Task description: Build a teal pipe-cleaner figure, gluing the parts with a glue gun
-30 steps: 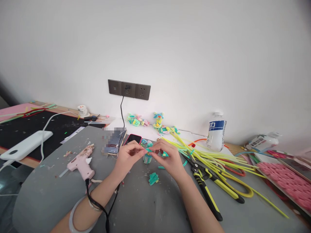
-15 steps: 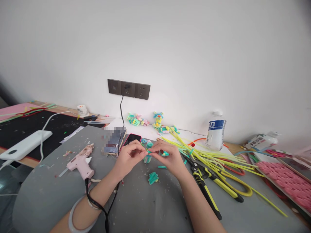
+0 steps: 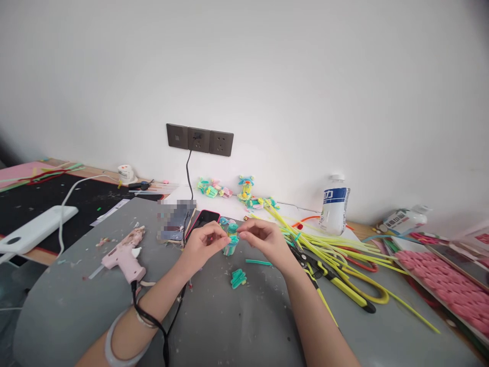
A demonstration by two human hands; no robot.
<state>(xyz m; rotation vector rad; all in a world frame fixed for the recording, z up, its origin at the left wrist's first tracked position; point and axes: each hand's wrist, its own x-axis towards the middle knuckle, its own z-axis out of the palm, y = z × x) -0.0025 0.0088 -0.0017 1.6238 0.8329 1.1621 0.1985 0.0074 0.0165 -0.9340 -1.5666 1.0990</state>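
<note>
Between the fingertips of my left hand is a short, bent teal piece of pipe cleaner. My right hand faces it a little way off, thumb and forefinger pinched; whatever lies between them is too small to make out. Just behind the fingertips stands a small blue-and-teal pipe-cleaner figure, partly covered by the fingers. Nearer to me on the grey table lies a folded teal pipe-cleaner bundle. A straight teal length rests beside my right wrist.
A pink glue gun lies left, its black cord passing by my left forearm. Yellow-handled cutters and yellow pipe cleaners lie right. Behind are a phone, finished pipe-cleaner pieces and a white bottle.
My fingertips have moved apart, opening a small gap around the teal piece. The right hand has shifted slightly right. The whole view has drifted a little.
</note>
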